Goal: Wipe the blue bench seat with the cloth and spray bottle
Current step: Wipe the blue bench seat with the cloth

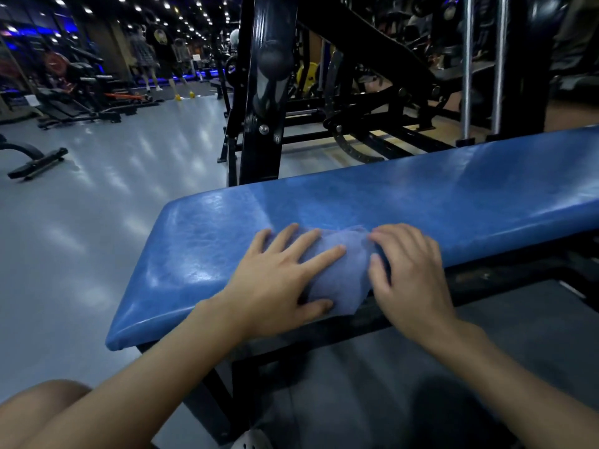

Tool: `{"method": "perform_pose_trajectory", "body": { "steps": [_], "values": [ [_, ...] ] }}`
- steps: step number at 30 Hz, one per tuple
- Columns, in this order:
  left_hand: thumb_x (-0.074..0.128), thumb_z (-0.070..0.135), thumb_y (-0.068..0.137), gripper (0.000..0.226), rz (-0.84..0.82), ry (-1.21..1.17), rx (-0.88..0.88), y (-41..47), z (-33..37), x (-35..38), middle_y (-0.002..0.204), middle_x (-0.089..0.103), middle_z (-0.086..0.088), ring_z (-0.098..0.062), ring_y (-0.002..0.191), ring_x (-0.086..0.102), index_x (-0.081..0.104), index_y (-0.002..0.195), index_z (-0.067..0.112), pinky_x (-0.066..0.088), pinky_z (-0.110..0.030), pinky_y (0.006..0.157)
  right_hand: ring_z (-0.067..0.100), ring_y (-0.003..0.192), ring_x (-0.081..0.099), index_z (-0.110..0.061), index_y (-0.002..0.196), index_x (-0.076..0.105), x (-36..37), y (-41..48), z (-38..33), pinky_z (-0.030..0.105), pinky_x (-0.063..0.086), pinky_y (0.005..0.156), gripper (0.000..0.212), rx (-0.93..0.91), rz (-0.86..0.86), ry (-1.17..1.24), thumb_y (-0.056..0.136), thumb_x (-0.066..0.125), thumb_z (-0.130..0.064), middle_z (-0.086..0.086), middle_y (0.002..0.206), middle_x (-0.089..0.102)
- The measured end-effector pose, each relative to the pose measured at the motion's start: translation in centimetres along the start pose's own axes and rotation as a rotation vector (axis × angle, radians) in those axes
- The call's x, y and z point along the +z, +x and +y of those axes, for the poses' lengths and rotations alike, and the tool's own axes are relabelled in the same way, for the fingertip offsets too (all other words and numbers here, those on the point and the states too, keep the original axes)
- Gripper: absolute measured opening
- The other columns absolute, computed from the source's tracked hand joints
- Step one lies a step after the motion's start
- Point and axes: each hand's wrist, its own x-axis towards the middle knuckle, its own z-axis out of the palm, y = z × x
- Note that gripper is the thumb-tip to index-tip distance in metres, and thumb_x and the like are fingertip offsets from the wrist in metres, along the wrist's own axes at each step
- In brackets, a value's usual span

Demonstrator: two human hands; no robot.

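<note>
The cloth [337, 270] is thin, soft and light, so it can bunch up. It lies near the front edge of the shiny blue seat [421, 202]. The left hand [275, 280] presses it flat, fingers spread. The right hand [408, 270] touches its side with bent fingers; I cannot tell if it pinches. A black frame [259, 92] stands behind. No bottle shows.
</note>
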Motion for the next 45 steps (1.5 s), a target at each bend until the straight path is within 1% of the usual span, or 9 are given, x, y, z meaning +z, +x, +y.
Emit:
{"method": "perform_pose_trajectory", "body": {
  "steps": [3,7,10,18,22,26,32,37,45],
  "values": [
    [0.039,0.079,0.078,0.091,-0.037,-0.046,-0.106,-2.8,-2.6,-0.9,0.155,0.037,-0.004,-0.030,0.140,0.037,0.025,0.154,0.029,0.034,-0.051,0.109,0.030,0.114,0.056,-0.007,0.109,0.065,1.6,-0.1,-4.2,0.045,0.038,0.101,0.032,-0.136,-0.022,0.053,0.084,0.055,-0.024,0.010,0.119,0.063],
    [0.036,0.087,0.073,0.109,-0.074,-0.154,-0.225,-5.8,-5.3,-1.1,0.161,0.023,0.006,-0.014,0.146,0.025,0.010,0.157,0.022,0.022,-0.030,0.114,0.031,0.132,0.045,-0.023,0.124,0.063,4.5,-0.5,-8.2,0.053,0.025,0.111,0.058,-0.054,-0.218,0.009,0.084,0.048,-0.062,0.004,0.136,0.057],
    [0.036,0.088,0.072,0.112,-0.093,-0.179,-0.229,-6.5,-5.6,-1.1,0.158,0.030,0.009,-0.010,0.143,0.028,0.011,0.157,0.020,0.019,-0.024,0.111,0.031,0.129,0.048,-0.025,0.118,0.067,5.3,-0.7,-7.4,0.057,0.025,0.110,0.056,-0.086,-0.169,-0.022,0.084,0.050,-0.065,0.003,0.133,0.060],
    [0.014,0.083,0.079,0.091,-0.149,-0.159,-0.175,-4.7,-4.8,-1.8,0.155,0.029,0.019,-0.003,0.142,0.024,0.018,0.154,0.033,0.021,-0.028,0.113,0.034,0.118,0.058,-0.012,0.106,0.073,5.1,-1.1,-0.5,0.057,0.033,0.105,0.041,-0.134,0.137,-0.104,0.088,0.055,-0.044,0.012,0.121,0.065],
    [0.000,0.084,0.079,0.089,-0.132,-0.139,-0.170,-3.7,-4.6,-1.5,0.144,0.043,0.018,-0.010,0.133,0.040,0.038,0.145,0.038,0.032,-0.035,0.103,0.036,0.138,0.037,-0.014,0.111,0.070,4.8,-1.3,-3.1,0.063,0.017,0.112,0.050,0.141,0.126,-0.056,0.080,0.057,-0.051,0.011,0.139,0.055],
    [-0.010,0.081,0.078,0.093,-0.127,-0.196,-0.183,-3.0,-4.8,-1.7,0.131,0.050,0.019,-0.011,0.121,0.048,0.048,0.137,0.039,0.035,-0.035,0.099,0.041,0.145,0.021,-0.024,0.121,0.066,5.8,-1.7,-6.0,0.070,0.006,0.110,0.065,0.144,0.069,-0.081,0.073,0.057,-0.067,0.010,0.150,0.043],
    [0.006,0.074,0.087,0.069,-0.138,-0.208,-0.166,-1.3,-3.6,-1.0,0.136,0.044,0.021,-0.007,0.126,0.044,0.044,0.130,0.037,0.035,-0.035,0.097,0.034,0.130,0.048,-0.018,0.096,0.074,5.7,-1.0,-2.3,0.063,0.019,0.111,0.037,0.061,0.228,-0.042,0.075,0.064,-0.047,0.009,0.124,0.063],
    [0.017,0.078,0.084,0.067,-0.187,-0.113,-0.165,-1.2,-3.5,-0.9,0.142,0.039,0.018,-0.011,0.130,0.042,0.031,0.142,0.046,0.033,-0.034,0.100,0.030,0.129,0.048,-0.014,0.088,0.071,5.0,-0.3,2.4,0.058,0.017,0.114,0.024,0.281,0.369,-0.044,0.077,0.060,-0.032,0.008,0.121,0.062],
    [0.023,0.076,0.080,0.066,-0.167,-0.148,-0.153,1.4,-1.7,-0.8,0.130,0.041,0.014,-0.012,0.121,0.044,0.038,0.133,0.039,0.034,-0.037,0.101,0.038,0.144,0.021,-0.013,0.114,0.064,7.4,-1.8,-2.0,0.066,0.006,0.114,0.054,0.397,0.422,0.070,0.074,0.062,-0.049,0.015,0.143,0.045]
  ]
}}
